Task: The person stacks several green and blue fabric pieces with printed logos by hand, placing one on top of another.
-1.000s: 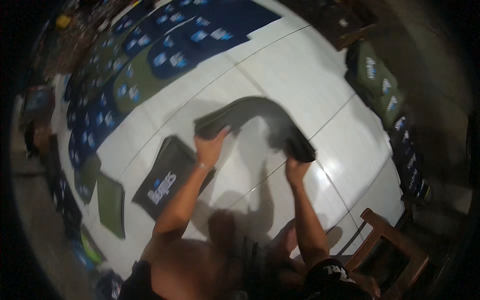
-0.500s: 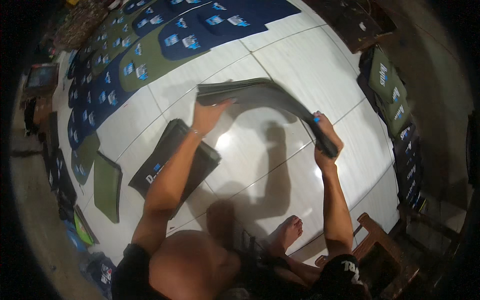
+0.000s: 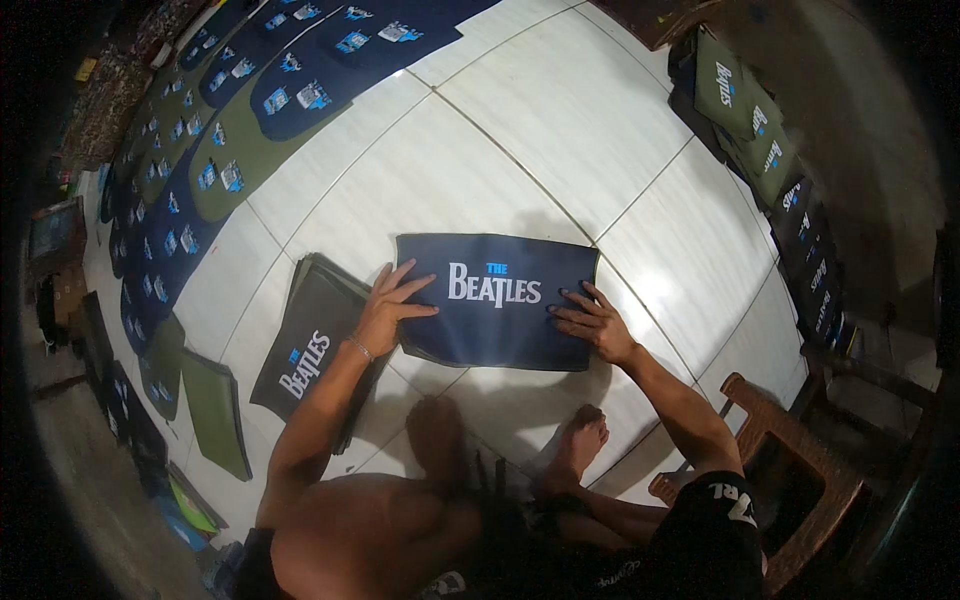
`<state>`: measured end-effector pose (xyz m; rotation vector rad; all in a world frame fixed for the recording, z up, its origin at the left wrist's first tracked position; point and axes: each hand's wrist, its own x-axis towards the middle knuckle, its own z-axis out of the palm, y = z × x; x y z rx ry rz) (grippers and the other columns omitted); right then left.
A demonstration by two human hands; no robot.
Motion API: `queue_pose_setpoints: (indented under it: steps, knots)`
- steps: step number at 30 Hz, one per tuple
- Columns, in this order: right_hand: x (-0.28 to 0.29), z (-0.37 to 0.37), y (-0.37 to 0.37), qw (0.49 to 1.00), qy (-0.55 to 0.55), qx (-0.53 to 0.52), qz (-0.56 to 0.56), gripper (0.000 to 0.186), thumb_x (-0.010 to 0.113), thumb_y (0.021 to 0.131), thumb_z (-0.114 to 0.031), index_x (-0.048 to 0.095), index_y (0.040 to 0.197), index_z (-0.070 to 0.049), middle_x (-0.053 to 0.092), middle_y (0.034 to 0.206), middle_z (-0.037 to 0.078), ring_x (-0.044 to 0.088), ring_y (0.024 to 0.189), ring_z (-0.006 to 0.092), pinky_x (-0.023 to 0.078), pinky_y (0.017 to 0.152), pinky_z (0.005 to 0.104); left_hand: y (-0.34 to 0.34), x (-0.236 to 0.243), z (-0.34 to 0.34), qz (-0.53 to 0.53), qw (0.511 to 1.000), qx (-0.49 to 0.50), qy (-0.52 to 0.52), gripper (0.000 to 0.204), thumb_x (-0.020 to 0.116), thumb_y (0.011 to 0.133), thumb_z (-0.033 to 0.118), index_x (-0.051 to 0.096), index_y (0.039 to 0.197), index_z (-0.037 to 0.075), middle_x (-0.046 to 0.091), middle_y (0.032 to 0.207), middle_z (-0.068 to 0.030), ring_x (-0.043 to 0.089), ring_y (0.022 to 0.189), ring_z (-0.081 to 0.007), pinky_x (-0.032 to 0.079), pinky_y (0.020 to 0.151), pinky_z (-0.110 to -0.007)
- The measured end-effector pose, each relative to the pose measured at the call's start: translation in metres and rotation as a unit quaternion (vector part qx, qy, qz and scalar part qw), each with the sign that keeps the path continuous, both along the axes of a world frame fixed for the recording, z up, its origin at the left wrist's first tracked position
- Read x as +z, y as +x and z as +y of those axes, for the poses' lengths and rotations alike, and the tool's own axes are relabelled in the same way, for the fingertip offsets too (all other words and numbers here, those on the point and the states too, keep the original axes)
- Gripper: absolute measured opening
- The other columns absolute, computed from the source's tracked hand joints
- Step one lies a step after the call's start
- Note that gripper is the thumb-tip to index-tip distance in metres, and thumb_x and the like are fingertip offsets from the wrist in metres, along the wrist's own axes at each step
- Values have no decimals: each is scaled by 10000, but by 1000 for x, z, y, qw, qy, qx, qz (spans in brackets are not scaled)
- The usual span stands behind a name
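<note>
A stack of dark navy printed panels (image 3: 490, 340) lies flat in front of me, white and blue lettering face up. My left hand (image 3: 385, 305) rests on its left end, fingers spread over the top sheet. At the right end, my right hand (image 3: 600, 325) has its fingers stretched across the edge onto the print; its thumb is hard to see. Left of this stack, partly behind my left forearm, sits another pile of dark printed panels (image 3: 310, 330), turned at an angle. Farther left is a plain olive-green stack (image 3: 215, 410).
Rows of navy and olive printed pieces (image 3: 290, 90) cover the far left floor. Olive and black printed panels (image 3: 760, 150) line the right side. A brown wooden stool (image 3: 790, 450) stands near my right arm. White tiles (image 3: 520, 100) make up the floor.
The stack was held up and bent between both hands; now it is lowered and flat with its print showing. Both hands went from gripping its ends to lying spread on top.
</note>
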<state>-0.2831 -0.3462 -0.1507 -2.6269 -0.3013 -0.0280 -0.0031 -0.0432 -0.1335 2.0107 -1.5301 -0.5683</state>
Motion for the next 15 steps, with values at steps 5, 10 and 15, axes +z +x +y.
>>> queue_pose_setpoints:
  steps: [5,10,15]
  knots:
    - [8,-6,-7,999,-44,2,26,412,586,753,-128,651,1155,-196,526,1367,-41,391,1341,263,242,1153,522,0,9,-7,-30,999,-26,36,560,653,615,-92,719,1089,199,401,1463,-116,278,1391,-369,212,1146,-503]
    - [40,2,-6,977,-176,18,118,637,624,742,-40,480,1346,-182,414,1456,47,363,1349,307,204,1159,524,0,21,1,53,991,81,88,853,668,730,-63,301,1463,172,152,1525,-239,210,1393,-422,275,1134,-444]
    - [39,-3,-22,965,13,-234,119,668,615,729,66,409,1355,-44,488,1302,201,496,1210,343,403,1029,473,18,31,-12,123,953,172,216,928,671,711,-24,137,1468,25,426,1333,-281,482,1197,-375,427,992,-390]
